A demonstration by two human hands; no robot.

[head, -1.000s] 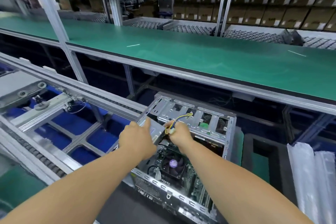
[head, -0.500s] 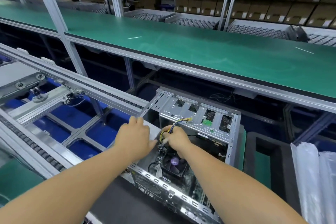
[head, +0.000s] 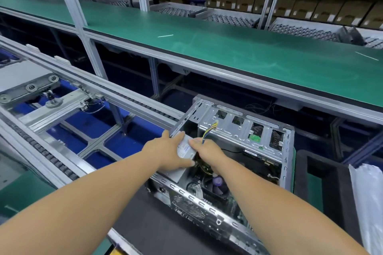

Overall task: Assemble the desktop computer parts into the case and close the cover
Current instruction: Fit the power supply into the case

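Observation:
An open silver computer case lies on a black mat, its motherboard and purple-hubbed CPU fan showing inside. A grey power supply with a white label sits tilted at the case's left corner. My left hand grips it, fingers over the top and thumb under its near edge. On the unit's right edge my right hand holds on with curled fingers. A yellow, blue and black cable bundle rises from behind that hand toward the drive cage.
A long green shelf runs overhead behind the case. Roller conveyor rails over blue panels lie to the left. A black foam tray and a white plastic bag are on the right.
Both hands have moved from the cable area onto the power supply, which now shows between them with its label up. The view has shifted slightly toward the case.

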